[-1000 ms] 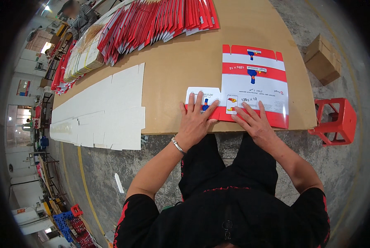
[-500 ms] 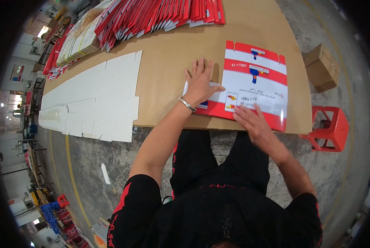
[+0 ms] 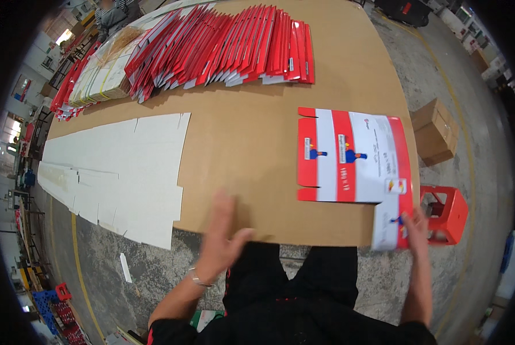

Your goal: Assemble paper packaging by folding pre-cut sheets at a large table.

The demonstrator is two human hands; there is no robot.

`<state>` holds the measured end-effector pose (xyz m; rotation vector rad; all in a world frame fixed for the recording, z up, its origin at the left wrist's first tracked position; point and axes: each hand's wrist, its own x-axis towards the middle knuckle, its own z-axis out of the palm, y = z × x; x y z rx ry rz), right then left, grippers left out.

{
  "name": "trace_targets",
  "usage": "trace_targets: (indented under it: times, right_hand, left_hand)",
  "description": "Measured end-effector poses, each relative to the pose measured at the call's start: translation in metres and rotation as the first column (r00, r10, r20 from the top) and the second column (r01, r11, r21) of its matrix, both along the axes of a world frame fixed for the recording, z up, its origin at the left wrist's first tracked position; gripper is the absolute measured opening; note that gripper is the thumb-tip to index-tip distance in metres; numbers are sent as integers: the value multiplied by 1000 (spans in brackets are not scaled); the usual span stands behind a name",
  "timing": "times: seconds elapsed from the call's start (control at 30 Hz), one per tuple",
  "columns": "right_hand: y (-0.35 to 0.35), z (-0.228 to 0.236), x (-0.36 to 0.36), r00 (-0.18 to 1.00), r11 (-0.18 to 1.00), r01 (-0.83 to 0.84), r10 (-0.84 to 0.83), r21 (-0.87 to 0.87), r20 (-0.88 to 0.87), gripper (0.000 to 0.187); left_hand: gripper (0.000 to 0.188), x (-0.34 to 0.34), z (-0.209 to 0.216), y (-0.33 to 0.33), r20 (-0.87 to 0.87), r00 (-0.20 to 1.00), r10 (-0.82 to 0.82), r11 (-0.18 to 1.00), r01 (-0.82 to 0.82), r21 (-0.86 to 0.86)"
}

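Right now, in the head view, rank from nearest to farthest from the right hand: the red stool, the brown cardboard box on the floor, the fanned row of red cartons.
1. Red stool: beside the right hand, on the floor.
2. Brown cardboard box: floor, beyond the stool.
3. Fanned row of red cartons: table's far end, to the left.

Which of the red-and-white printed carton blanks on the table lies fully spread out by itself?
The flat red-and-white carton blank near the table's right edge, its corner flap held by the right hand. The other folded red cartons lie overlapped in a fanned row at the far side.

worktop [image 3: 252, 144]: brown board surface
carton [image 3: 352, 155]: flat, red and white, near worktop's right edge
red stack [image 3: 223, 52]: fanned cartons, beyond carton
white sheets [image 3: 113, 172]: left of carton, overhanging near edge
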<state>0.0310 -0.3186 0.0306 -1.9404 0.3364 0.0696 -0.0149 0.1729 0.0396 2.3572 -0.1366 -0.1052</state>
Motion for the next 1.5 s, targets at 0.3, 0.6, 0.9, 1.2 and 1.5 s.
trace_targets:
  times: [0.3,0.6,0.9,1.2,1.5]
  right_hand:
    - [105,-58,386,985,992,-127,123,26,120,35]
    - [261,-40,343,835,903,-236,377,-358,401,49]
    - [272,20,-7,115,469,-585,856,-661,505,26]
    - [176,23,-48,568,639,-456,745,-620,350,51]
    - [278,-30,1,156,579,-440,802,-686,577,35]
  left_hand:
    - [100,-67,-15,142,-13,846,533,684,-421,596]
    - [37,-85,5,151,314,821,476,692,-570,443]
    - [31,-49,58,-31,412,876,-249,954,149,259]
    - [120,-35,38,21,-52,991,-123,794,130,595]
    - [130,-72,47,67,-41,990,134,707,-66,704]
